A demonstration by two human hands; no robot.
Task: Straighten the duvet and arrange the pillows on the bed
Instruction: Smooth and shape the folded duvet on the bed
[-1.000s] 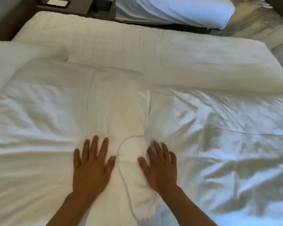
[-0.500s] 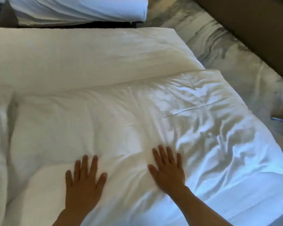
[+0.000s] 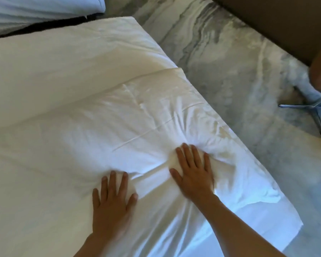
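Left hand (image 3: 113, 203) and right hand (image 3: 193, 171) flat on one duvet (image 3: 104, 130).

The single head-worn camera looked steeply down and forward from above the near edge of the white, creased fabric duvet (image 3: 93, 115), close enough that both bare forearms entered from the bottom of the frame. Its wide lens faced across the bed, taking in the grey marbled floor (image 3: 230, 75) to the right.
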